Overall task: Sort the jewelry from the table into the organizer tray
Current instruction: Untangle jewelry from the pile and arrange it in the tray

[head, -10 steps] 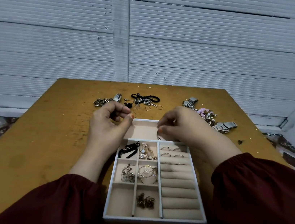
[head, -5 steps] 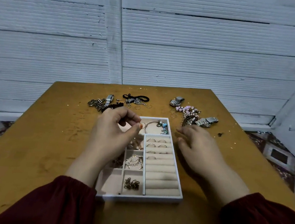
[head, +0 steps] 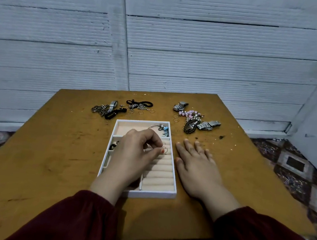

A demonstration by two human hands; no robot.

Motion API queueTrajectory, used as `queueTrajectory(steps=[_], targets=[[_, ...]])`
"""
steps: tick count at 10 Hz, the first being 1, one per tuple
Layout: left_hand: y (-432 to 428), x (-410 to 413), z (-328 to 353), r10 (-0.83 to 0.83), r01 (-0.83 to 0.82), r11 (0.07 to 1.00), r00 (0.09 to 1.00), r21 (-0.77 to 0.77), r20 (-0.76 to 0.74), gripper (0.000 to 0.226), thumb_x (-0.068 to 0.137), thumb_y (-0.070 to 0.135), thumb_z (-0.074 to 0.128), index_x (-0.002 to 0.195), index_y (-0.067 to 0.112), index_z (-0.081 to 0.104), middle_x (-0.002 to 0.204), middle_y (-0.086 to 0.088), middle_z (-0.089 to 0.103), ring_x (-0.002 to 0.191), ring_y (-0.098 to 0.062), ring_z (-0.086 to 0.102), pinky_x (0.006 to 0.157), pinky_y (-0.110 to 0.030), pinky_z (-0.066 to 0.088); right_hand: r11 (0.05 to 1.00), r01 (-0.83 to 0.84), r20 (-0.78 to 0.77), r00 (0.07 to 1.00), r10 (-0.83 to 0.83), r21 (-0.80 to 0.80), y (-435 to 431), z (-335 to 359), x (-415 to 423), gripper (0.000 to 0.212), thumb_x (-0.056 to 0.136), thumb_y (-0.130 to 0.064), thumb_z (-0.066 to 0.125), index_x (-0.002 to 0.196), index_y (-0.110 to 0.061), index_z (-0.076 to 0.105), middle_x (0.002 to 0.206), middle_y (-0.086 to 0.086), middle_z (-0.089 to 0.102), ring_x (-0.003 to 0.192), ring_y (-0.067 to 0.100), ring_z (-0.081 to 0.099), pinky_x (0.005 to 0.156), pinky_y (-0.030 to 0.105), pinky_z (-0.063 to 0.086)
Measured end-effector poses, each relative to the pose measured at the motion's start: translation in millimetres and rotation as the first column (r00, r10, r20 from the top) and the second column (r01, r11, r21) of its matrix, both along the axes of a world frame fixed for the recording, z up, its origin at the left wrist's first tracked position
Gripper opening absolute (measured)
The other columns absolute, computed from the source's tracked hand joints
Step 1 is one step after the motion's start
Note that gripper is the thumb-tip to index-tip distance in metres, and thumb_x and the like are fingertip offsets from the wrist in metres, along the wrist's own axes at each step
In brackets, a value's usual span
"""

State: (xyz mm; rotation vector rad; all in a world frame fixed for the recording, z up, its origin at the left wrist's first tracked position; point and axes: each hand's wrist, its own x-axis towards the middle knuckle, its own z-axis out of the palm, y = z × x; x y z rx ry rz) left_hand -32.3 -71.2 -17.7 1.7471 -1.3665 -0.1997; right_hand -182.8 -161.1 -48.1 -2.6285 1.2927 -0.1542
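over the ring rolls (head: 159,173) of the organizer tray (head: 151,194), the left hand (head: 138,154) pinches a thin ring (head: 165,150), likely to seat it in a slot. the right hand (head: 196,165) lies flat, fingers spread, on the table (head: 46,155) just beside the tray's right rim, probably bracing it. loose jewelry (head: 191,119) waits beyond the far rim; the nearer rolls are bare.

White ribbed wall panels (head: 202,65) rise behind — a patterned floor (head: 307,181) shows at both sides

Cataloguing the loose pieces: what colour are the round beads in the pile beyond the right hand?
The beads are pale pink, best seen in the head view.
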Motion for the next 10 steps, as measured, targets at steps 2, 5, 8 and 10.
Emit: queueTrajectory(steps=[2,5,8,10], targets=[[5.1,-9.0,1.6,0.019,-0.033,0.998,0.97,0.056,0.243,0.003,0.081,0.025,0.07,0.082,0.027,0.069,0.073,0.019,0.057,0.087,-0.01,0.047,0.07,-0.03,0.037,1.0,-0.005,0.013,1.0,0.005,-0.001,1.2,1.5,-0.7,0.052,0.101,-0.042,0.022,0.152,-0.033,0.013,0.161,-0.007,0.004,0.148,0.017,-0.002,0.119,0.038,-0.001],[1.7,-7.1,-0.2,0.026,-0.086,0.991,0.87,0.101,0.492,0.004,0.085,0.033,0.065,0.087,0.032,0.067,0.085,0.013,0.065,0.088,-0.013,0.043,0.067,-0.029,0.022,1.0,-0.002,0.018,1.0,0.002,0.004,0.6,0.5,-0.4,0.053,0.101,-0.042,0.022,0.152,-0.032,0.014,0.161,-0.008,0.005,0.148,0.017,-0.001,0.119,0.039,0.0],[2.7,-11.4,4.5,-0.017,-0.087,0.982,0.842,0.166,0.539,0.017,0.084,0.026,0.055,0.094,0.032,0.067,0.094,0.012,0.065,0.093,-0.013,0.041,0.07,-0.026,0.019,1.0,-0.002,0.013,1.0,0.001,0.003,2.2,2.3,-0.5,0.053,0.1,-0.042,0.022,0.152,-0.031,0.013,0.161,-0.007,0.005,0.148,0.017,-0.001,0.119,0.039,0.0],[3.2,-13.1,4.4,-0.027,-0.097,0.975,0.841,0.2,0.541,0.018,0.085,0.026,0.053,0.096,0.033,0.066,0.094,0.013,0.064,0.091,-0.01,0.036,0.069,-0.026,0.017,1.0,0.001,0.01,1.0,-0.001,0.001,2.0,1.9,0.0,0.053,0.1,-0.042,0.021,0.152,-0.031,0.013,0.161,-0.007,0.005,0.148,0.017,-0.001,0.119,0.04,0.0]])
